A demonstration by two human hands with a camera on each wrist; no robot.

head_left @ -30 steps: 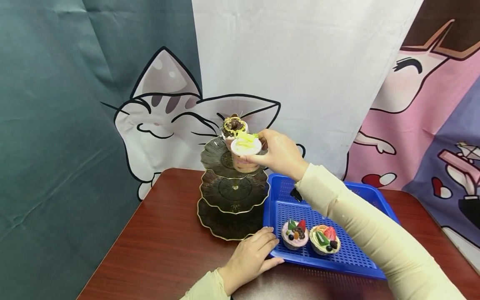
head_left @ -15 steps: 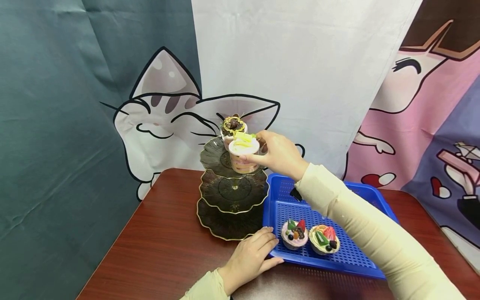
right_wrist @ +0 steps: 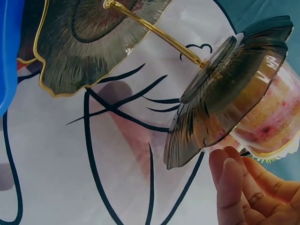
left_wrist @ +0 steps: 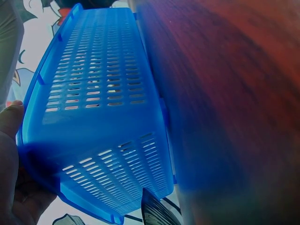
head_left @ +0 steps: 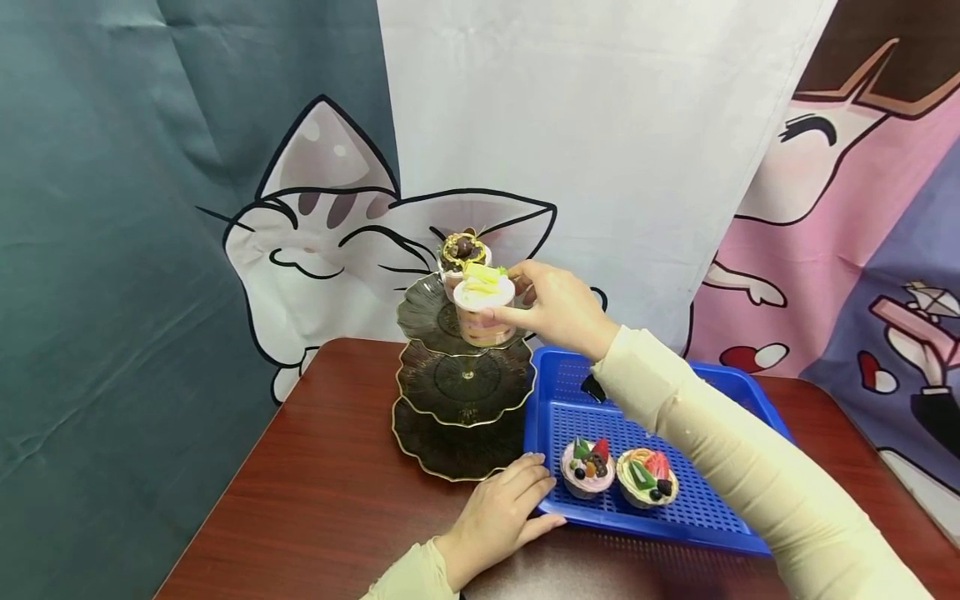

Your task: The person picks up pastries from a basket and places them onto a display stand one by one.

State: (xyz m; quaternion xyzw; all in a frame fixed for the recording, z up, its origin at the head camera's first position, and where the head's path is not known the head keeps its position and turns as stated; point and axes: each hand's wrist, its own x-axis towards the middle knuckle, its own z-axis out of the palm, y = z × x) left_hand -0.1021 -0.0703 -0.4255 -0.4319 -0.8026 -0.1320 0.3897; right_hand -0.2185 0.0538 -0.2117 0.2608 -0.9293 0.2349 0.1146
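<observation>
In the head view, my right hand (head_left: 562, 308) holds a clear dessert cup (head_left: 486, 325) with cream and yellow fruit on top, thumb at the front and fingers at the right side. The cup is upright at the top plate (head_left: 422, 321) of a three-tier, gold-edged cake stand. Just behind it on that plate is a second cup (head_left: 463, 252) topped with chocolate. From below, the right wrist view shows the fingertips (right_wrist: 232, 161) close to the plate's edge. My left hand (head_left: 498, 508) rests over the near-left corner of a blue plastic basket (left_wrist: 93, 117), fingers across its rim.
Two fruit-topped tarts, a pink one (head_left: 587, 471) and a cream one (head_left: 647, 479), sit in the basket right of the stand. The stand's middle plate (head_left: 435, 383) and bottom plate (head_left: 427, 446) are bare. A cartoon-printed cloth (head_left: 600, 125) hangs behind the wooden table (head_left: 315, 467).
My right hand has shifted the yellow-topped cup slightly left on the top tier, near the chocolate cup. The left hand stays on the basket corner.
</observation>
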